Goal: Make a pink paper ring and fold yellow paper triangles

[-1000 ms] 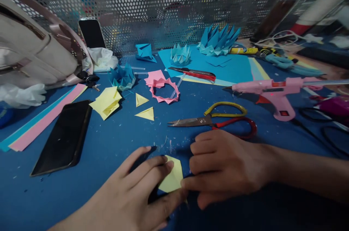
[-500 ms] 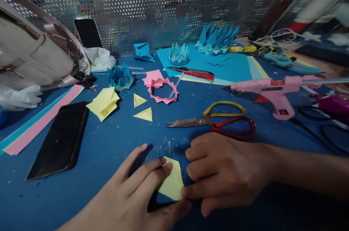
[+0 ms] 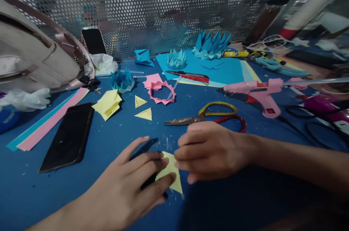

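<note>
Yellow paper lies on the blue table, and I am pressing it flat with both hands. My left hand is spread wide, its fingers holding the paper down. My right hand is curled narrow, its fingertips pinching the paper's edge to make a fold. The paper is just in front of the scissors. Past the scissors, to the left, sit two small yellow triangles that look finished, a stack of yellow sheets and a pink paper ring. I think this piece is only partly folded, and more sheets wait. A pink glue gun rests right of the scissors.
</note>
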### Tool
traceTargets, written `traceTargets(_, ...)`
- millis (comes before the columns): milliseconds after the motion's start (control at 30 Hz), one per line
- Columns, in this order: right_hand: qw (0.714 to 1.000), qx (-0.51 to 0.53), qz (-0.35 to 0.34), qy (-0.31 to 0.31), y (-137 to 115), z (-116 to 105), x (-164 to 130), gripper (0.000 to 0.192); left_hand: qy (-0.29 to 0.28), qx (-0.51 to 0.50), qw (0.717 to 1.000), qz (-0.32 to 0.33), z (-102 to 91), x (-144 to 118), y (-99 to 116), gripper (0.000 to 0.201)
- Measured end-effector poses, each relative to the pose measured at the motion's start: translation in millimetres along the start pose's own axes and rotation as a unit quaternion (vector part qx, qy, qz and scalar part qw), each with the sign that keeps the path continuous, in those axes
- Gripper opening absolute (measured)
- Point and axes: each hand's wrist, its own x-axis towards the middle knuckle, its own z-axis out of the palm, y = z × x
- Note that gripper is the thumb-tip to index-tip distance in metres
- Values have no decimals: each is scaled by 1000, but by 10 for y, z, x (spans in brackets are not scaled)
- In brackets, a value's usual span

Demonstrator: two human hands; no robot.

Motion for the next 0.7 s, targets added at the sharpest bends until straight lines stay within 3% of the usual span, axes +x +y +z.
traceTargets(100,999,25,-35,-6,-40,6,3,26,46,-15,999,1,0,46,-10,18)
traceTargets(233,998,34,-53,14,-63,31,0,25,55,-23,998,-1,12,81,-8,19)
traceTargets(433,997,36,-61,25,-60,69,-14,27,36,-36,998,-32,8,140,13,12)
traceTargets(700,995,5,-89,45,-88,76,-16,26,-19,-187,972,-142,32,240,12,22)
